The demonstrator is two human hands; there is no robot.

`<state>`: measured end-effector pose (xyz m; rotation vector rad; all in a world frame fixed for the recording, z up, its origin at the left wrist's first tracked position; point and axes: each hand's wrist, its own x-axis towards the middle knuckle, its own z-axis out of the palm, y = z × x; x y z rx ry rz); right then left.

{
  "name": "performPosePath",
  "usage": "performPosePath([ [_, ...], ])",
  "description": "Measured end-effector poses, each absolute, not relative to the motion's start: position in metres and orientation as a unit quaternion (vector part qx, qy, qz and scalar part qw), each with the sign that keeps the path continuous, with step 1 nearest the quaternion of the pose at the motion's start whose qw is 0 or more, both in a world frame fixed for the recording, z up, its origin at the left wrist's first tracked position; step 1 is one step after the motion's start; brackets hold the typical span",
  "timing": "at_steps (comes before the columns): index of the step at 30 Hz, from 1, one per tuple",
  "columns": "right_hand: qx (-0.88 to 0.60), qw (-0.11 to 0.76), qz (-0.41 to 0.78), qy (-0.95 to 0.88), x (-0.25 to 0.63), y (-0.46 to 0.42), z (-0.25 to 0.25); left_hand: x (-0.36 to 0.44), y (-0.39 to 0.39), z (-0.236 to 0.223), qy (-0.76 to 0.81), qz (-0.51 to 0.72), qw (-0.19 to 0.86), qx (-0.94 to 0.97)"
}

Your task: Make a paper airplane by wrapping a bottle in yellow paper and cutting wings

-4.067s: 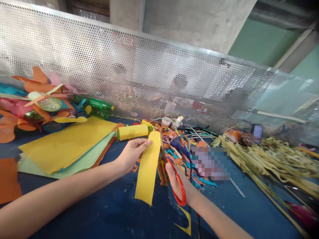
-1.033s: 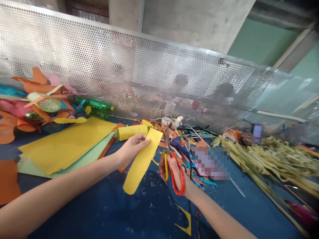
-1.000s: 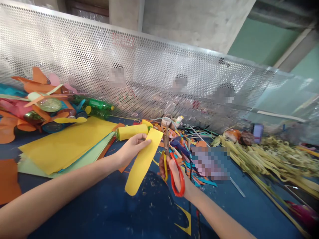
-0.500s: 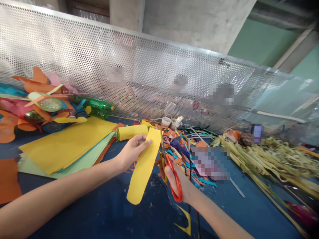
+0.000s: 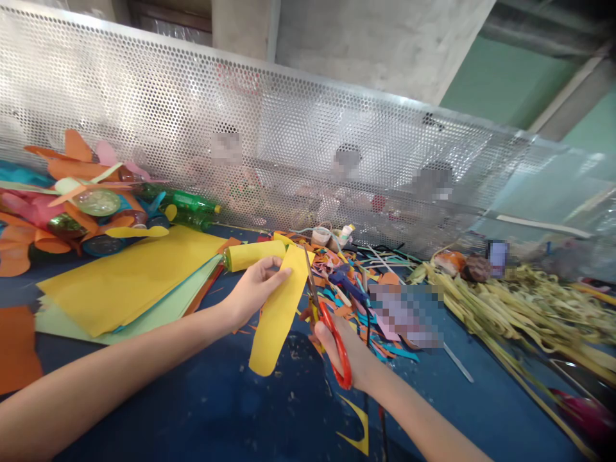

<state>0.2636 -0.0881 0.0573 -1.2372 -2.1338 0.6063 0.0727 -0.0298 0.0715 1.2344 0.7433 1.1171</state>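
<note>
My left hand (image 5: pixel 260 285) pinches a long yellow paper strip (image 5: pixel 276 321) near its upper end. The strip's lower end is rounded, and its top corner is at the blades. My right hand (image 5: pixel 344 350) is closed on scissors (image 5: pixel 342 359) with a red handle, part of which looks yellow. Their blades point up along the strip's right edge, close to the top. Below my right hand lies a curved yellow offcut (image 5: pixel 359 427). Just beyond my left hand is a bottle wrapped in yellow paper (image 5: pixel 257 254).
Paper sheets (image 5: pixel 129 282) are stacked at left, below bottles with paper petals (image 5: pixel 91 199). Colourful scraps (image 5: pixel 346 308) surround a blue glue gun (image 5: pixel 349 285) with a black cord. Dried husks (image 5: pixel 520 301) cover the right. A perforated metal panel (image 5: pixel 289 141) runs behind, with people beyond.
The lower end of the paper strip has swung slightly up. The scissors have shifted a little left, and their blades look slightly differently angled. Both hands keep their holds.
</note>
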Motion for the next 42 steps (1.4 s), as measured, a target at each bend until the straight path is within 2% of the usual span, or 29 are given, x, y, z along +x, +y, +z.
performPosePath([
  [10, -0.46, 0.296, 0.234, -0.804, 0.264, -0.086, 0.055, 0.073, -0.032, 0.073, 0.329, 0.482, 0.607, 0.539],
  [18, -0.471, 0.327, 0.242, -0.783, 0.264, -0.085, 0.051, 0.074, -0.033, 0.073, 0.33, 0.487, 0.607, 0.534],
  [27, -0.5, 0.349, 0.314, -0.728, 0.264, -0.086, 0.043, 0.078, -0.039, 0.073, 0.309, 0.475, 0.627, 0.534],
  [42, -0.483, 0.335, 0.29, -0.755, 0.264, -0.084, 0.04, 0.083, -0.044, 0.07, 0.303, 0.478, 0.654, 0.502],
])
